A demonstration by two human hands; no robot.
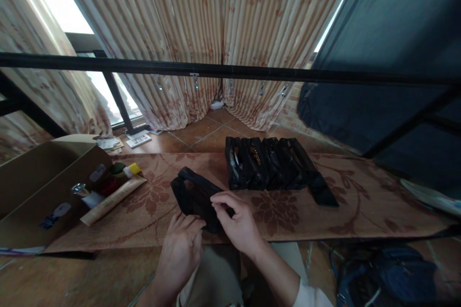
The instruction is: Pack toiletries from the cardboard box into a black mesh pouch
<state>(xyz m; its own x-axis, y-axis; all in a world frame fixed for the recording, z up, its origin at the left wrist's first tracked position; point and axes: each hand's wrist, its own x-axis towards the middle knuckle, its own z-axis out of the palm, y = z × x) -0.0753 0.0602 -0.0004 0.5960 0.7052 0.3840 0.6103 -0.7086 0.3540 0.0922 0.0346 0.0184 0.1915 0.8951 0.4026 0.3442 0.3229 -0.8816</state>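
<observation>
Fingers point(226, 196) at black pouch point(197, 195) edges

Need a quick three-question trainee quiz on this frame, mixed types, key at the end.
1. True or false: in the picture, the cardboard box is left of the tube.
2. What is the left hand on?
A) phone
B) black bag
C) curtain
3. Fill in: the small thing by the tube's far end is white and ____.

Key: 1 true; 2 B; 3 yellow.
</observation>
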